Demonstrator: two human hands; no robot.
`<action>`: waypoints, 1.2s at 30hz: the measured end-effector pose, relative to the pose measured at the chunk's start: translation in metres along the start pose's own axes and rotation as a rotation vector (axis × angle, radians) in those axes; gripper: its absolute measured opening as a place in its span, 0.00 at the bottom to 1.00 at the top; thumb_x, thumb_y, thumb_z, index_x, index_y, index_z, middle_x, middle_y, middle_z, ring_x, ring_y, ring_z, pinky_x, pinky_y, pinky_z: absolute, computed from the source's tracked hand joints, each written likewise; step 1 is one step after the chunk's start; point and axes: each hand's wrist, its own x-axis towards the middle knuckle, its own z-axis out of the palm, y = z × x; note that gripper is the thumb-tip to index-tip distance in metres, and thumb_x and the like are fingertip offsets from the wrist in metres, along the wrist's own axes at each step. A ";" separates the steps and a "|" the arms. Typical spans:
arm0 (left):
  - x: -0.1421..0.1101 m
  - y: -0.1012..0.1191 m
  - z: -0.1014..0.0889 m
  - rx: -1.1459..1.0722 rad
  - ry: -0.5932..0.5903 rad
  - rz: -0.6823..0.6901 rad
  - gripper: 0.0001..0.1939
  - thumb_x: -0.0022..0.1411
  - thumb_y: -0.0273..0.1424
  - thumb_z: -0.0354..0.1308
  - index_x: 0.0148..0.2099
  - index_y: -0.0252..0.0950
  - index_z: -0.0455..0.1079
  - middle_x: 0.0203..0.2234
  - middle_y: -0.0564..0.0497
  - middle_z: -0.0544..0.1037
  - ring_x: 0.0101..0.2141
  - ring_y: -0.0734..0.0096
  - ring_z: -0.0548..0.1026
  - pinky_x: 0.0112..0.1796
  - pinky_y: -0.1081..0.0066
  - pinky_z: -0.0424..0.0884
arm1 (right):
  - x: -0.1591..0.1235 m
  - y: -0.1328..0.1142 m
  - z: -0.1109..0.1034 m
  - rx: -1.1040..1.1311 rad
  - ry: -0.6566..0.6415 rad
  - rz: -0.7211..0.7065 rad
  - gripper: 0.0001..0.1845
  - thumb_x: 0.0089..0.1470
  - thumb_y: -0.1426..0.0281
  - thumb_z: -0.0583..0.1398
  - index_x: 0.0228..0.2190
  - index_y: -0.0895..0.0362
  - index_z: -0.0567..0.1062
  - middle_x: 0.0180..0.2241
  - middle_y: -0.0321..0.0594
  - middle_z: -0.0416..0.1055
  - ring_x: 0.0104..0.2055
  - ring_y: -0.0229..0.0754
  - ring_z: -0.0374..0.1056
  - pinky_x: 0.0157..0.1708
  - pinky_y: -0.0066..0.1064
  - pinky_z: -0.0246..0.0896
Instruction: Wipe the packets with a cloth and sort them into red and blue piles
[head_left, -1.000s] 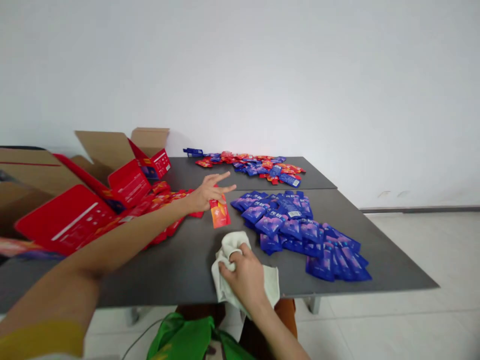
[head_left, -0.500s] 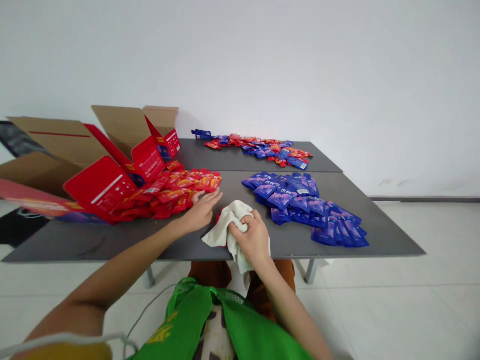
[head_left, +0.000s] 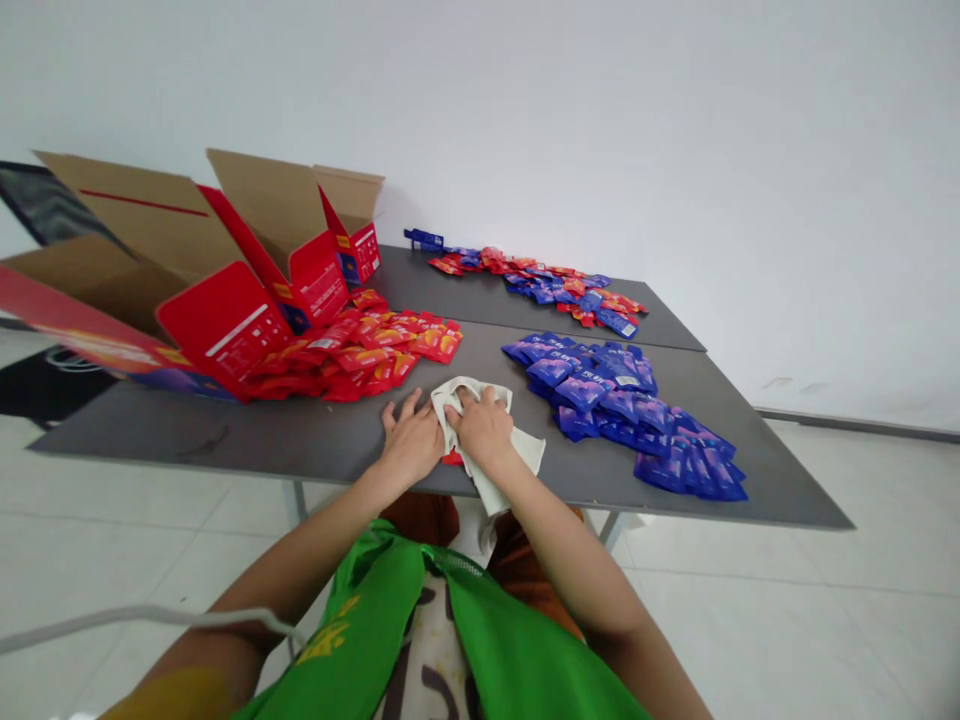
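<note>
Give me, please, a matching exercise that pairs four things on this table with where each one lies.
Things:
1. white cloth
2. red packets
3. blue packets
4. mixed red and blue packets

Places:
A. far table, near the wall
B. under the right hand, at the near edge
C. right of the cloth
D. beside the open cardboard box, on the left

Pairs: 1-B, 2-D, 3-C, 4-A
</note>
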 end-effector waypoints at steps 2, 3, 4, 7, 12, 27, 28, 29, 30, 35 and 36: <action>0.000 -0.003 -0.001 0.012 -0.009 0.000 0.25 0.66 0.32 0.38 0.62 0.40 0.61 0.60 0.46 0.65 0.64 0.53 0.49 0.59 0.43 0.37 | 0.012 -0.003 0.000 -0.020 -0.021 0.024 0.26 0.60 0.51 0.51 0.57 0.46 0.64 0.49 0.50 0.61 0.48 0.53 0.63 0.40 0.40 0.61; -0.001 -0.003 -0.001 0.026 -0.012 0.004 0.26 0.66 0.34 0.38 0.64 0.39 0.58 0.62 0.44 0.62 0.64 0.53 0.49 0.59 0.44 0.37 | 0.018 -0.004 0.000 -0.025 -0.027 0.045 0.26 0.61 0.52 0.51 0.57 0.47 0.64 0.49 0.50 0.61 0.48 0.53 0.63 0.40 0.40 0.61; -0.002 -0.003 0.000 0.047 -0.012 0.005 0.28 0.67 0.38 0.38 0.66 0.37 0.55 0.63 0.43 0.59 0.65 0.53 0.48 0.59 0.45 0.37 | 0.023 -0.005 -0.001 -0.025 -0.032 0.065 0.25 0.61 0.53 0.51 0.57 0.48 0.65 0.49 0.51 0.62 0.47 0.52 0.64 0.40 0.39 0.62; -0.007 -0.002 0.004 0.128 -0.008 -0.005 0.41 0.63 0.50 0.39 0.69 0.28 0.44 0.66 0.38 0.51 0.65 0.53 0.47 0.61 0.48 0.38 | 0.035 -0.001 -0.008 -0.005 -0.049 0.098 0.22 0.63 0.55 0.48 0.51 0.51 0.70 0.48 0.50 0.65 0.44 0.47 0.67 0.39 0.36 0.62; -0.009 -0.003 0.011 0.225 0.005 -0.034 0.51 0.59 0.57 0.38 0.69 0.21 0.38 0.66 0.34 0.48 0.65 0.54 0.47 0.61 0.51 0.40 | 0.021 0.021 -0.037 0.024 -0.015 0.016 0.18 0.62 0.57 0.49 0.45 0.45 0.75 0.42 0.43 0.71 0.41 0.45 0.69 0.37 0.31 0.61; -0.005 -0.001 0.008 0.306 -0.080 0.008 0.32 0.65 0.32 0.38 0.69 0.27 0.44 0.67 0.37 0.45 0.66 0.53 0.43 0.60 0.43 0.40 | -0.043 0.011 -0.018 -0.059 -0.077 -0.188 0.20 0.59 0.58 0.53 0.52 0.43 0.70 0.44 0.43 0.71 0.38 0.45 0.71 0.35 0.32 0.63; -0.006 0.000 0.008 0.305 -0.064 0.009 0.32 0.65 0.32 0.38 0.69 0.27 0.46 0.67 0.37 0.46 0.66 0.53 0.43 0.60 0.43 0.40 | -0.034 0.009 -0.016 -0.070 -0.074 -0.185 0.20 0.59 0.58 0.53 0.51 0.44 0.71 0.44 0.43 0.71 0.39 0.45 0.71 0.36 0.33 0.63; -0.006 0.001 0.008 0.305 -0.049 0.008 0.31 0.65 0.31 0.37 0.68 0.26 0.47 0.67 0.37 0.47 0.66 0.53 0.43 0.60 0.43 0.39 | -0.023 0.007 -0.015 -0.079 -0.078 -0.180 0.19 0.59 0.57 0.52 0.50 0.45 0.72 0.43 0.44 0.72 0.39 0.46 0.71 0.37 0.34 0.63; -0.006 0.003 0.008 0.309 -0.040 0.004 0.31 0.65 0.32 0.37 0.68 0.25 0.48 0.66 0.36 0.48 0.66 0.54 0.43 0.60 0.44 0.39 | -0.012 0.005 -0.015 -0.088 -0.085 -0.173 0.19 0.59 0.57 0.52 0.48 0.47 0.74 0.42 0.44 0.72 0.39 0.46 0.71 0.37 0.34 0.63; -0.002 0.012 0.006 0.324 -0.076 -0.073 0.32 0.67 0.35 0.34 0.68 0.22 0.46 0.66 0.35 0.48 0.66 0.53 0.44 0.60 0.41 0.36 | 0.030 -0.009 -0.020 -0.099 -0.100 -0.125 0.21 0.60 0.58 0.50 0.43 0.53 0.76 0.40 0.48 0.75 0.41 0.48 0.72 0.39 0.35 0.64; -0.001 0.013 0.006 0.324 -0.083 -0.091 0.32 0.67 0.35 0.34 0.68 0.23 0.45 0.66 0.35 0.47 0.66 0.53 0.44 0.59 0.39 0.36 | 0.031 -0.011 -0.021 -0.096 -0.104 -0.128 0.21 0.60 0.58 0.50 0.43 0.55 0.76 0.40 0.49 0.75 0.41 0.49 0.72 0.39 0.36 0.64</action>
